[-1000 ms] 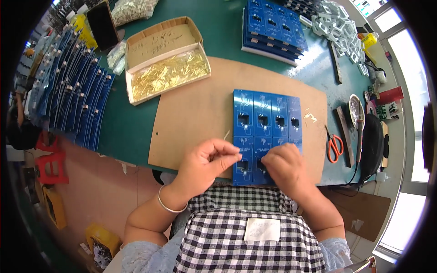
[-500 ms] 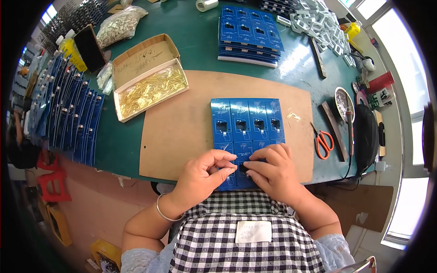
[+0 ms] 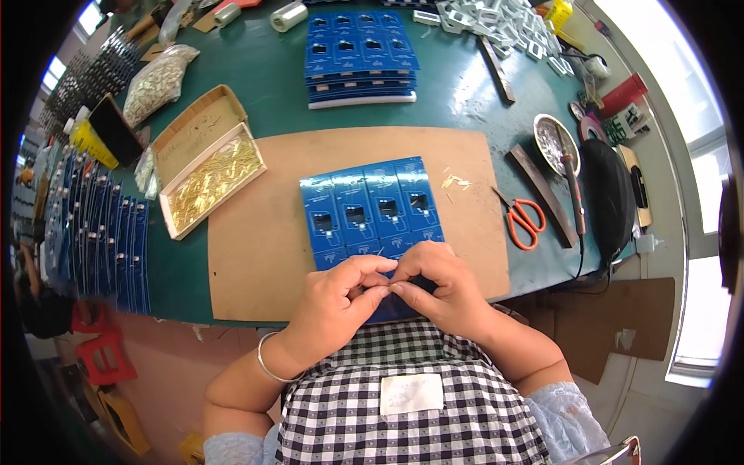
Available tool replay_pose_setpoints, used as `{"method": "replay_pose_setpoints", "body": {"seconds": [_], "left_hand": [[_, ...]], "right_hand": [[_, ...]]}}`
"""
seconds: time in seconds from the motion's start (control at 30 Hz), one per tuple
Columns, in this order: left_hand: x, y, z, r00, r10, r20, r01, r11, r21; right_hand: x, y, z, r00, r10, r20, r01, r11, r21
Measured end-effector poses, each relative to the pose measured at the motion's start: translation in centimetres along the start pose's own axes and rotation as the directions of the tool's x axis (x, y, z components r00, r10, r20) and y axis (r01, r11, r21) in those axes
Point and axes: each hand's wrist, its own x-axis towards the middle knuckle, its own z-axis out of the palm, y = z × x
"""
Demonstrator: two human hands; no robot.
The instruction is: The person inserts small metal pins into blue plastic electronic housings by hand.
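On a brown board lies a panel of blue circuit boards (image 3: 364,186) with dark square cut-outs, tilted slightly. Over its near part, my left hand (image 3: 337,298) is closed in a pinch, a thin metal pin (image 3: 380,252) sticking up by its index finger. My right hand (image 3: 442,291) is also pinched, its thumb and index tips meeting the left fingertips. Whatever sits between the joined fingertips is too small to make out. Both hands hide the panel's near end. Left of the panel, an open cardboard box (image 3: 215,182) holds many thin gold pins.
Loose pins (image 3: 456,182) lie right of the panel, near orange-handled scissors (image 3: 525,223), a dark bar (image 3: 542,194), a soldering iron (image 3: 573,194) and a bowl (image 3: 540,132). Stacked blue panels (image 3: 360,58) stand at the back; more panels (image 3: 101,232) stand upright at left.
My right hand has moved from the panel's surface to meet my left fingertips. The panel now lies turned slightly. The whole view has shifted, with table things appearing farther left.
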Motion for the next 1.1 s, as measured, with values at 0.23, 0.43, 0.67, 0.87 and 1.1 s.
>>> {"method": "replay_pose_setpoints", "body": {"seconds": [0.23, 0.43, 0.67, 0.87, 1.1], "left_hand": [[0.8, -0.8, -0.2, 0.988, 0.141, -0.061, -0.132, 0.983, 0.124], [0.3, -1.5, -0.8, 0.989, 0.066, -0.134, -0.062, 0.998, 0.033], [0.0, -2.3, -1.5, 0.973, 0.131, -0.190, -0.125, 0.991, 0.044], [-0.2, -2.2, -1.7, 0.974, 0.141, -0.176, -0.128, 0.988, 0.083], [-0.7, -1.4, -1.0, 0.983, 0.092, -0.156, -0.084, 0.995, 0.055]], "right_hand": [[-1.5, 2.8, -3.0, 0.960, 0.177, -0.219, -0.164, 0.984, 0.074], [-2.1, 3.5, -2.4, 0.969, 0.197, -0.147, -0.212, 0.973, -0.092], [-2.0, 4.0, -2.3, 0.975, 0.157, -0.155, -0.185, 0.965, -0.185], [-2.1, 4.0, -2.3, 0.974, 0.157, -0.163, -0.183, 0.970, -0.160], [-2.4, 2.6, -1.1, 0.951, -0.299, -0.083, 0.126, 0.616, -0.777]]}}
